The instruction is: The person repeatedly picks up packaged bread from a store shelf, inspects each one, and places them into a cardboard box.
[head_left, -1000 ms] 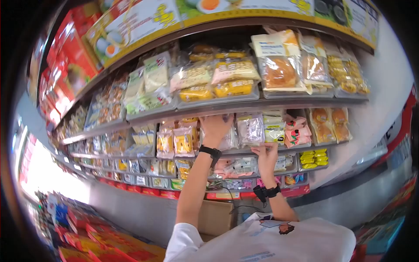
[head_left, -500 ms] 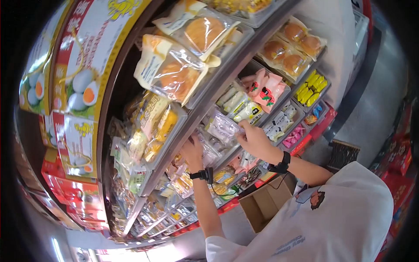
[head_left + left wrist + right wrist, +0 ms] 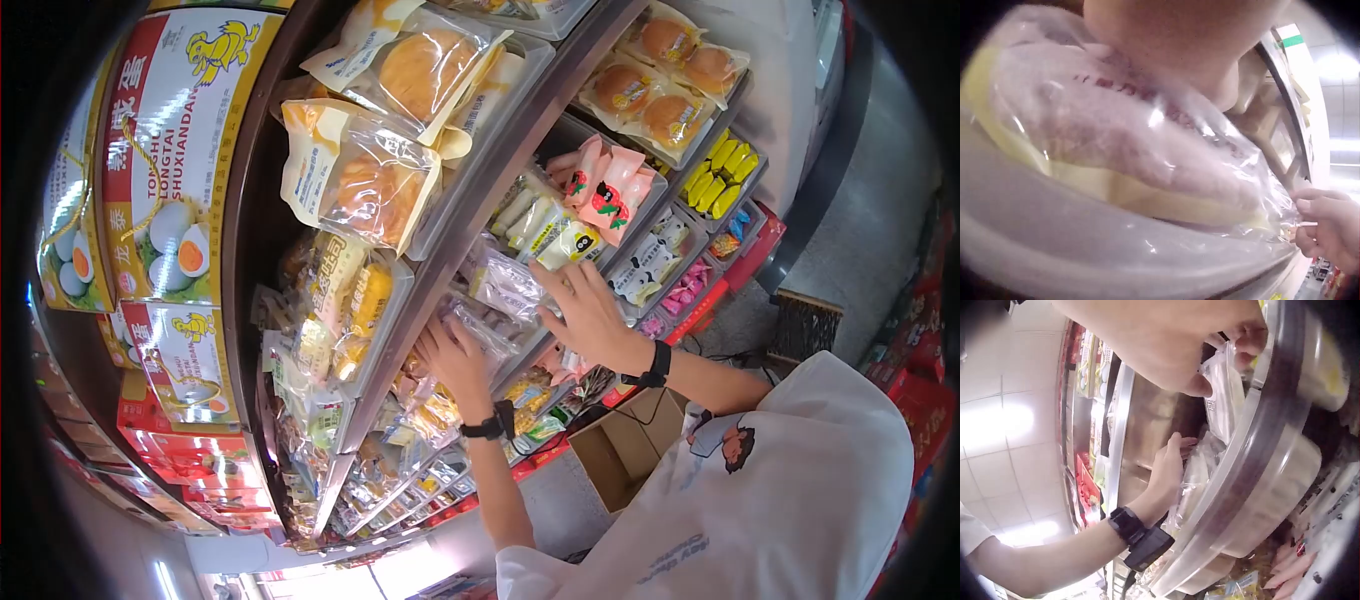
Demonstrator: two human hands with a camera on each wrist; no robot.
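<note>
My left hand (image 3: pixel 455 365) reaches into a clear bin on the middle shelf, its fingers extended over bagged bread with pale pink and yellow layers (image 3: pixel 1129 144). In the right wrist view, the left hand (image 3: pixel 1166 472) lies against clear plastic wrap. To its right, my right hand (image 3: pixel 590 318) is spread, thumb apart from the fingers, at the edge of a pale lilac-wrapped packet (image 3: pixel 503 283). From the right wrist, that white-looking packet (image 3: pixel 1224 397) stands upright between thumb and bent fingers. Both wrists carry black straps with cameras.
The shelf edge (image 3: pixel 500 180) above overhangs the hands, with bagged round breads (image 3: pixel 365 180) on it. Beside the right hand are pink packets (image 3: pixel 600 190) and bagged buns (image 3: pixel 650 85). A cardboard box (image 3: pixel 625 450) stands below; egg cartons (image 3: pixel 170 160) are at left.
The head view has tilted and moved closer to the shelf. My right hand's fingers, bunched at the packet's edge before, are now spread. The left hand stays over the same bin.
</note>
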